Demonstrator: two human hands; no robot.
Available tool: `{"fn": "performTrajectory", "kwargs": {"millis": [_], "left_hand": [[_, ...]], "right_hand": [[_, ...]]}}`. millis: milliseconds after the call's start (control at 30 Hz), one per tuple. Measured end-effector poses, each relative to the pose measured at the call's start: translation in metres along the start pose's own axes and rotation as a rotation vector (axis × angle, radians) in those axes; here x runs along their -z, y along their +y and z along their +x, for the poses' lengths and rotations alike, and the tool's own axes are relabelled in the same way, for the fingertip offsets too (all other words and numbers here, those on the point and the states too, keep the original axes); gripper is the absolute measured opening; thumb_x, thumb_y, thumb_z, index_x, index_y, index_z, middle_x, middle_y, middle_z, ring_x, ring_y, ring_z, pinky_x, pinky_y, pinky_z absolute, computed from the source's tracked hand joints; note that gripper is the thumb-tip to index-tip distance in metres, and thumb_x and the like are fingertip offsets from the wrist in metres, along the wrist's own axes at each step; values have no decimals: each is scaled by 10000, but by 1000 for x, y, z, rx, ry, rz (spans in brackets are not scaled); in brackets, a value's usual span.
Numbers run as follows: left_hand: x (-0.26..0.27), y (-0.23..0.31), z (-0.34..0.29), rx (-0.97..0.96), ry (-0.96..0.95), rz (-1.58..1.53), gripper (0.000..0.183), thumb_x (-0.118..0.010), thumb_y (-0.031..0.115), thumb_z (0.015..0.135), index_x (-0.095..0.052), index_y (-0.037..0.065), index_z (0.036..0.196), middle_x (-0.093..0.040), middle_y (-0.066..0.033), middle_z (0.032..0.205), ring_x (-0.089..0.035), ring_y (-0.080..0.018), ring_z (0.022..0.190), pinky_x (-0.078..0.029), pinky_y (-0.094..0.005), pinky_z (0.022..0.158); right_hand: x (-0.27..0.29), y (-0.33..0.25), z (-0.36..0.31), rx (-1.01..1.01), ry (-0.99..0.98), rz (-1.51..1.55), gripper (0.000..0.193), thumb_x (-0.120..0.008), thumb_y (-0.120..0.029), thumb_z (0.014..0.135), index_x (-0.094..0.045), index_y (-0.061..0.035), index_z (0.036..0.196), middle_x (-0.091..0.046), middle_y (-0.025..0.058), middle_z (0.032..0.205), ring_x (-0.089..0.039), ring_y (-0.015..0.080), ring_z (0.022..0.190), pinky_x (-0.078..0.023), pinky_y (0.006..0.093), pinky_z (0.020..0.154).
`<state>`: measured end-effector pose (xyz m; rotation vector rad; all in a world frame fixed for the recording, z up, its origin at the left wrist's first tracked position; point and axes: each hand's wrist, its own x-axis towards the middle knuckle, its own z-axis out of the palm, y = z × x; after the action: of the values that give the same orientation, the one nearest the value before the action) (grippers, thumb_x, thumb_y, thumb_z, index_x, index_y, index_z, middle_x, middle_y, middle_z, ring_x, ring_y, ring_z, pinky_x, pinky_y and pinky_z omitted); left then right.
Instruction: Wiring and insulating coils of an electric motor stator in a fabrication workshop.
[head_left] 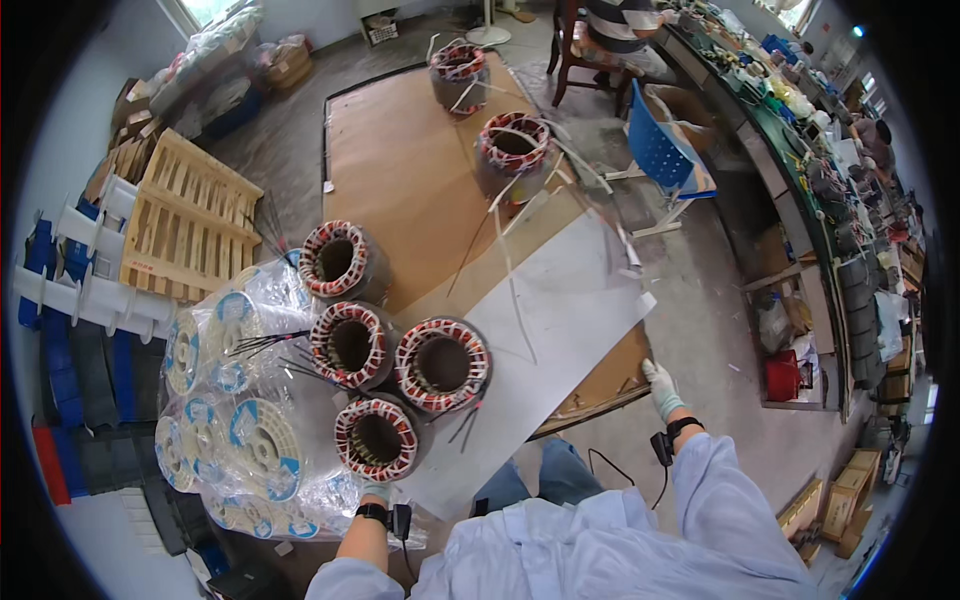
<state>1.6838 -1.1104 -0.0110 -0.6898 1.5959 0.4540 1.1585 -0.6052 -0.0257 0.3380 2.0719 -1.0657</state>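
Observation:
Nearest me on the left stands a motor stator (414,450), a grey cylinder whose winding is laced in red and white. My left hand (376,490), gloved, is at its near side; the stator hides the fingers. Close by are three similar stators: one to the right (487,375), one behind (386,345) and one farther back (372,275). Black lead wires stick out of them. My gloved right hand (661,390) touches the near right corner of the brown-covered table (400,140), its fingers stretched out and holding nothing. A white sheet (540,310) covers part of the table.
Two more stators, one far (460,90) and one nearer (512,165), trail white strips. Plastic-wrapped spools (265,450) stand left, beyond them a wooden pallet (190,215). A blue chair (660,140) and a long cluttered workbench (790,170) are at right, with a seated person (620,25) behind.

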Motion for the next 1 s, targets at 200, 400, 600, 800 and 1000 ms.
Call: {"fn": "performTrajectory", "kwargs": {"millis": [200,400,600,800,1000], "left_hand": [[-28,-52,-9,65,185,-231,498,-594,259,929,-538,89,1393,-592,-142,1364,-573,-338,1200,-454,-410,1053],[62,42,-101,111,891,-979,369,-531,218,969,-575,-25,1243,-668,-199,1102,-642,-320,947,-506,-400,845],[-58,125,-234,710,1356,-969,322,-522,255,982,-632,-35,1071,-692,-197,903,-647,-322,789,-503,-439,724],[47,456,-279,193,1116,-621,228,-596,216,934,-689,40,1045,-701,-192,908,-669,-389,858,-529,-450,798],[196,552,-230,-113,1127,-618,148,-618,136,934,-697,38,1012,-700,-176,962,-668,-340,871,-524,-415,784]], "right_hand": [[21,-62,-27,68,-163,-584,599,-512,-497,992,-553,-13,1343,-646,265,1211,-599,409,1167,-481,437,976],[181,-35,-66,127,-252,-691,346,-534,-353,970,-679,-104,1162,-703,196,1020,-677,355,977,-532,432,854],[324,9,-36,-124,-445,-604,314,-527,-289,979,-705,-87,1141,-737,143,878,-718,236,731,-569,361,682],[386,-32,64,-142,-514,-583,335,-517,-272,990,-689,-44,1164,-740,130,904,-720,189,792,-567,335,689],[343,-135,166,66,-552,-544,309,-525,-238,997,-681,-39,1175,-707,93,906,-678,164,785,-553,302,702]]}}
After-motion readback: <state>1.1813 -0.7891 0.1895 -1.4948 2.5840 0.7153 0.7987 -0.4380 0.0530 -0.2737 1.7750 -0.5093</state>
